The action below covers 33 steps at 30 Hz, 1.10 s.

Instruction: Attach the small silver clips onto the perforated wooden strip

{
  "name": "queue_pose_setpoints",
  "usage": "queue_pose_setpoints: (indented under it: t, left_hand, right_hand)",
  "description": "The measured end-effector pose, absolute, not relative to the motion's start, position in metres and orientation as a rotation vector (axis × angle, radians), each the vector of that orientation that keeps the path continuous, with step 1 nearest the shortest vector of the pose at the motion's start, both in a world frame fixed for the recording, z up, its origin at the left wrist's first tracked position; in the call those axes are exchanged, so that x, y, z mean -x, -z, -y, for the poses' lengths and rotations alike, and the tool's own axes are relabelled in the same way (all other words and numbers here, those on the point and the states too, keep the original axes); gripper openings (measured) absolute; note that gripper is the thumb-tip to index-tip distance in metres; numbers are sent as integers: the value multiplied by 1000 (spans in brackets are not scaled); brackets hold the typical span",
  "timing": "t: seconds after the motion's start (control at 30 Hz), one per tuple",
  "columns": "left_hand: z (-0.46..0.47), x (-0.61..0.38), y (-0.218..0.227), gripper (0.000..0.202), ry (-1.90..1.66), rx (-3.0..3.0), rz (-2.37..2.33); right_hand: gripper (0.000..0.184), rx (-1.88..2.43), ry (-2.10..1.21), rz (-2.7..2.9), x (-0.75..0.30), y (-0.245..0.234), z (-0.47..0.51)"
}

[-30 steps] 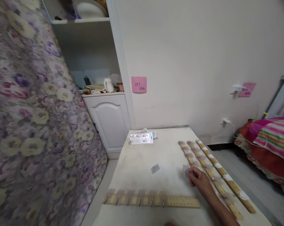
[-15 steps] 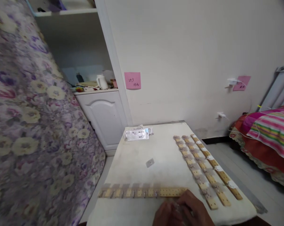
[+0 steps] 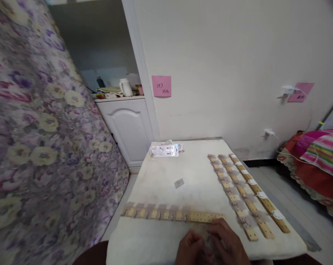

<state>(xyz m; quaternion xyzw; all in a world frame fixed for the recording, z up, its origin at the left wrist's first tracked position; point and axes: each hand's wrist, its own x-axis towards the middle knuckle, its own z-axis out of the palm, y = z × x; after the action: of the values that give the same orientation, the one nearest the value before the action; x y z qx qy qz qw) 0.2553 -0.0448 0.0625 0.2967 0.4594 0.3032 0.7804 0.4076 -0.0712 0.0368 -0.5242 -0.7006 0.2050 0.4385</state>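
Observation:
My left hand [image 3: 190,249] and my right hand [image 3: 229,243] are together at the near edge of the white table [image 3: 161,176], fingers curled round a small clear item I cannot make out. Just beyond them lies a long wooden strip [image 3: 172,215] with several small clear packets along it. Three more such strips [image 3: 245,195] run side by side along the right of the table. A single small clear packet [image 3: 179,183] lies loose in the middle. A clear blister pack [image 3: 164,151] sits at the far edge.
A floral cloth [image 3: 39,147] hangs along the left. A white cupboard [image 3: 128,125] with a jug stands behind the table. Pink notes [image 3: 161,86] are stuck on the wall. A striped quilt [image 3: 321,154] lies at the right.
My right hand drew back from the right-hand strips to the near edge, where it met my left hand. The view has shifted slightly.

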Motion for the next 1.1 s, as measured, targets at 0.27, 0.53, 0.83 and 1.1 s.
queue_pose_setpoints:
  t: [0.27,0.53,0.83,1.1]
  left_hand:
    - [50,-249,-36,20,-745,-862,-1150]
    - [53,-246,-39,20,-735,-855,-1170]
    - [56,-249,-43,21,-694,-725,-1134]
    - [50,-255,-35,18,-780,-586,-1155]
  right_hand:
    - [17,1322,-434,1754,-403,-32,76]
    - [30,1147,-321,1806,-399,-36,82]
    - [28,1532,-776,1373,-411,-25,80]
    - [34,1553,-997,1319,-407,-36,62]
